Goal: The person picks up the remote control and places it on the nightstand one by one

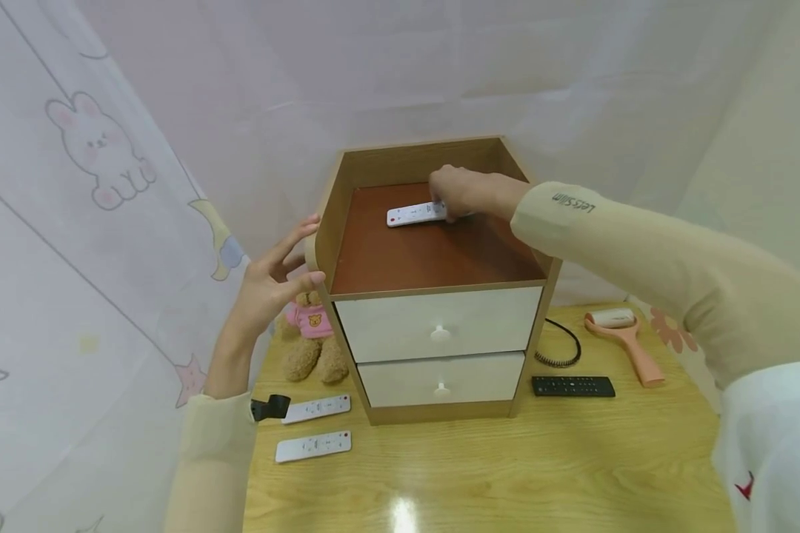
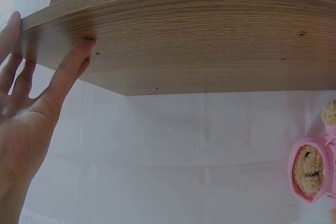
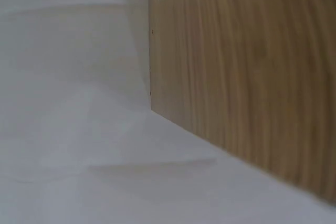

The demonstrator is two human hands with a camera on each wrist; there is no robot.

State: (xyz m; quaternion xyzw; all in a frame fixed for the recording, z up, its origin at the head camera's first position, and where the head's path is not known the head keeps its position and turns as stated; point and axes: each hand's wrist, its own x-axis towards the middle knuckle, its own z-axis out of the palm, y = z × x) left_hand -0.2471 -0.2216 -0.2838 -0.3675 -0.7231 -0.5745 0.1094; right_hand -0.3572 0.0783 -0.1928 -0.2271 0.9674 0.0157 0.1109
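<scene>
On the brown top shelf of a small wooden cabinet, a white remote control lies level, its right end covered by my right hand. The thumb and fingers of that hand pinch the remote from above. My left hand is at the cabinet's left side, its fingers spread and fairly straight. In the left wrist view, the fingertips of the left hand touch the wooden side panel. The right wrist view shows only the other side panel and pale cloth; the right hand is out of it.
Two more white remotes, one farther back and one nearer, lie left of the cabinet, near a teddy bear in pink. To the right are a black remote, a coiled cord and an orange lint roller.
</scene>
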